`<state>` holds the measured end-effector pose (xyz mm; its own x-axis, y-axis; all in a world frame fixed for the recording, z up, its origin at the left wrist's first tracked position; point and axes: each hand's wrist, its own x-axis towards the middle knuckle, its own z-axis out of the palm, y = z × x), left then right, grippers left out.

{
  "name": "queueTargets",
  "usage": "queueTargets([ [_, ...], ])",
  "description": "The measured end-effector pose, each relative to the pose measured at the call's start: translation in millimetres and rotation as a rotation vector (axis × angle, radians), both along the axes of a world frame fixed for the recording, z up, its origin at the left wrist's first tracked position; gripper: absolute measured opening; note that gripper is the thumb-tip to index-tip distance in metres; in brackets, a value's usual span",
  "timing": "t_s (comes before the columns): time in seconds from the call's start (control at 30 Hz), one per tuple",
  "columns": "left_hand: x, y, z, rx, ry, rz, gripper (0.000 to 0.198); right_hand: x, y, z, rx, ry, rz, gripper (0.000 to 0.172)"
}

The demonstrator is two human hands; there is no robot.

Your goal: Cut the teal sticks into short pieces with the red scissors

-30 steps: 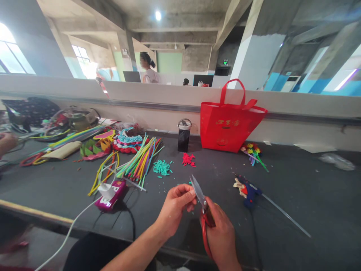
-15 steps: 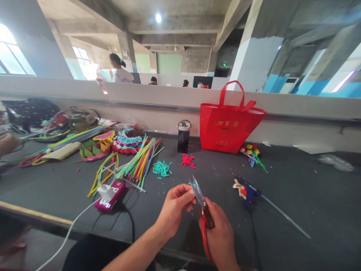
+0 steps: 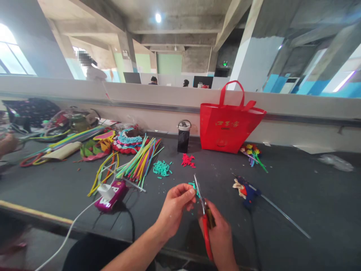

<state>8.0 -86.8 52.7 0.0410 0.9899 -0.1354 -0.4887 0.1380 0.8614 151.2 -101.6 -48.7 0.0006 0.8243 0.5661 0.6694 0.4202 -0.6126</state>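
My right hand point(image 3: 217, 229) grips red-handled scissors point(image 3: 205, 231), whose blades point up and away over the table. Beside the blades, my left hand point(image 3: 177, 203) is pinched at the thumb and forefinger on a short teal pipe cleaner point(image 3: 197, 192), mostly hidden by the fingers. Just past the fingertips lie a few teal bits, partly covered by the hand and blades. Farther off on the dark table sit a pile of cut teal pieces point(image 3: 161, 168) and a smaller pile of red pieces point(image 3: 187, 160).
A bundle of coloured pipe cleaners point(image 3: 141, 160) lies left, behind a purple power strip point(image 3: 111, 199) with a white plug. A black-and-white bottle point(image 3: 183, 139) and red bag point(image 3: 229, 130) stand at the back. A blue glue gun point(image 3: 249, 194) rests right. Another person's hand point(image 3: 8, 144) shows far left.
The scissor blades were spread apart and now look nearly together, turned more upright. My left hand has barely moved. A person in the background has moved left.
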Motion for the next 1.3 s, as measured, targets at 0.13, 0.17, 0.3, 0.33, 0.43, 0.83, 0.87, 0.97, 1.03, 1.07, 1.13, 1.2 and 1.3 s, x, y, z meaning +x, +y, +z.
queueTargets([
  [0.13,-0.1,0.3,-0.1,0.015,0.008,0.0,0.026,1.0,1.1,1.6,0.037,-0.029,0.013,0.035],
  [0.17,-0.3,0.3,-0.7,0.016,0.012,-0.002,0.026,1.5,1.4,2.0,0.045,-0.035,0.016,0.035],
  [0.3,-1.1,-0.5,-3.2,0.009,0.024,-0.004,0.025,3.5,2.1,1.1,0.053,-0.042,0.007,0.034],
  [0.33,-1.1,-0.6,-3.6,0.006,0.026,-0.007,0.025,3.7,1.8,0.6,0.053,-0.038,0.006,0.034],
  [0.43,-1.0,-0.6,-3.4,0.0,0.026,-0.01,0.025,2.7,0.0,0.1,0.034,0.004,0.028,0.034],
  [0.83,-8.9,-0.7,-11.3,-0.086,-0.058,-0.246,0.018,-3.8,12.1,61.3,-0.369,0.687,0.18,0.046],
  [0.87,-8.5,-1.5,-12.5,-0.105,-0.031,-0.253,0.017,-5.4,13.1,68.1,-0.368,0.723,0.205,0.046],
  [0.97,-7.4,-3.9,-14.3,-0.125,0.061,-0.275,0.018,-10.2,14.8,80.3,-0.381,0.757,0.274,0.041],
  [1.03,-8.0,-4.4,-14.7,-0.126,0.097,-0.288,0.02,-11.8,15.8,80.8,-0.391,0.756,0.291,0.039],
  [1.07,-8.9,-4.3,-14.9,-0.124,0.107,-0.287,0.021,-11.8,16.5,79.4,-0.396,0.761,0.289,0.038],
  [1.13,-11.8,-3.3,-14.9,-0.104,0.133,-0.247,0.021,-10.4,18.4,75.5,-0.41,0.79,0.279,0.039],
  [1.2,-14.9,-1.8,-14.3,-0.059,0.187,-0.174,0.021,-8.2,20.5,72.3,-0.423,0.826,0.27,0.041],
  [1.3,-16.8,-0.5,-11.6,0.029,0.273,-0.118,0.021,-6.5,22.5,72.4,-0.413,0.826,0.255,0.041],
])
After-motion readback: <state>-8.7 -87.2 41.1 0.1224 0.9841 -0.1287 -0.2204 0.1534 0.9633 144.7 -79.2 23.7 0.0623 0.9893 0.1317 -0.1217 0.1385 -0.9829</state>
